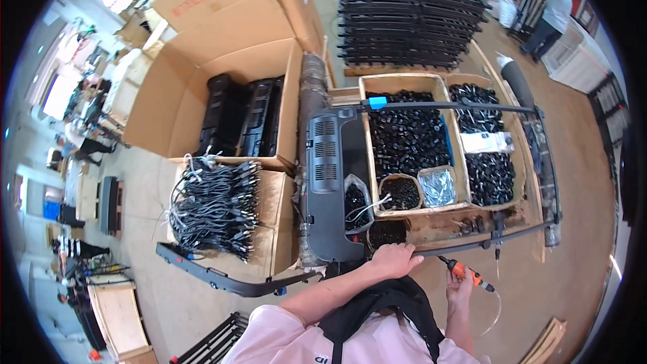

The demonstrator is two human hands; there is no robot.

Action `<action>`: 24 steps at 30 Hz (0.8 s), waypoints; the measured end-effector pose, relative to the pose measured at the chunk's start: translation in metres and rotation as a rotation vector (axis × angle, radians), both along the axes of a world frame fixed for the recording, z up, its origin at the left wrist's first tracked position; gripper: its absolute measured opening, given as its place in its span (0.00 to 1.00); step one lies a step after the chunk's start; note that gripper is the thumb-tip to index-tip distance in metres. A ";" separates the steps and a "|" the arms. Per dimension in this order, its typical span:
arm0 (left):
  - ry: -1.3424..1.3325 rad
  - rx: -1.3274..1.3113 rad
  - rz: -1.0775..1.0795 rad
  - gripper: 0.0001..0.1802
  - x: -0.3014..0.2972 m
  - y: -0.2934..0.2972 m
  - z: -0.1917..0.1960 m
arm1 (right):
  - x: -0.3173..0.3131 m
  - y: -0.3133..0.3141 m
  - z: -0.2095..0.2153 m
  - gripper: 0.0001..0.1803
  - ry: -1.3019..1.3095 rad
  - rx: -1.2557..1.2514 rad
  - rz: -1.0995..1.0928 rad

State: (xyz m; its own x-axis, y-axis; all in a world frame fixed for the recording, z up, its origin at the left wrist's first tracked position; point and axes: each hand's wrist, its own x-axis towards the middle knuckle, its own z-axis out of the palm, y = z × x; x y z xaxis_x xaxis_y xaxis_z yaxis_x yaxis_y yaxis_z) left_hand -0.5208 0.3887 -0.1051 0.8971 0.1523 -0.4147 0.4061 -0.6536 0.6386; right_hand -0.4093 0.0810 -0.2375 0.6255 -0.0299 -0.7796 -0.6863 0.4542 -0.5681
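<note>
My right hand (pixel 459 291) is wrapped round an orange and black power screwdriver (pixel 470 274). Its dark tip points up and left, toward the near bar of a black frame (pixel 465 248), and a thin pale cord trails from its back end. Across my body, my left hand (pixel 396 261) grips that near bar, fingers over the top; what lies under the palm is hidden. The frame joins a wide black plastic panel (pixel 330 189) with slotted vents on its left. A curved black arm (pixel 249 288) reaches out to the left. A blue piece (pixel 377 102) sits on the far bar.
Beneath the frame stands a wooden parts bin (pixel 458 210) with black fittings and screws. Bundled black cables (pixel 216 209) lie left on a cardboard box (pixel 275 222). Behind are an open carton (pixel 162 108) of black parts and stacked black frames (pixel 411 20). Co-workers stand farther off.
</note>
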 end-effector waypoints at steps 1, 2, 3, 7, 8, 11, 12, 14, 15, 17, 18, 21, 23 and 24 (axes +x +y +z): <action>0.065 0.036 0.013 0.33 0.000 -0.003 -0.002 | 0.006 0.013 -0.016 0.18 0.039 0.015 0.013; 0.123 0.063 0.015 0.37 0.002 -0.007 -0.001 | 0.018 0.020 -0.044 0.20 0.026 0.043 0.074; 0.132 0.073 0.031 0.37 0.007 -0.008 0.003 | 0.026 0.029 -0.068 0.20 0.034 0.054 0.090; 0.283 0.107 0.085 0.43 0.022 -0.012 0.018 | 0.058 0.084 -0.115 0.25 0.067 0.187 0.164; 0.286 0.157 0.090 0.43 0.023 -0.013 0.019 | 0.060 0.099 -0.117 0.27 0.096 0.170 0.185; 0.282 0.222 0.117 0.43 0.027 -0.018 0.020 | 0.073 0.114 -0.130 0.29 0.216 0.224 0.362; 0.267 0.233 0.119 0.43 0.029 -0.019 0.019 | 0.073 0.114 -0.136 0.29 0.249 0.190 0.424; 0.321 0.207 0.149 0.43 0.032 -0.019 0.016 | 0.064 0.107 -0.128 0.28 0.257 0.225 0.662; 0.364 0.184 0.158 0.43 0.032 -0.018 0.016 | 0.058 0.103 -0.119 0.27 0.255 0.264 0.880; 0.405 0.178 0.192 0.42 0.032 -0.020 0.016 | 0.051 0.087 -0.071 0.23 0.248 0.218 1.183; 0.411 0.180 0.190 0.42 0.032 -0.020 0.015 | 0.053 0.081 -0.037 0.20 0.218 0.168 1.458; 0.436 0.155 0.213 0.41 0.036 -0.017 0.022 | 0.071 0.056 0.015 0.19 0.171 0.054 1.701; 0.434 0.136 0.222 0.40 0.040 -0.016 0.025 | 0.089 0.043 0.042 0.18 -0.025 -0.045 2.083; 0.438 0.124 0.247 0.40 0.040 -0.015 0.027 | 0.099 0.048 0.069 0.18 -0.018 -0.048 2.110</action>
State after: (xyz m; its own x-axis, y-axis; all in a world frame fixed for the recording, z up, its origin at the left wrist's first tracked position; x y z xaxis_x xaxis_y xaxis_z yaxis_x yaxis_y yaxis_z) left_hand -0.4813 0.3737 -0.0784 0.5750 0.4090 -0.7086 0.7695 -0.5646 0.2985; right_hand -0.3100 0.1293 -0.1681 -0.2626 0.5468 -0.7950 -0.0136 -0.8260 -0.5635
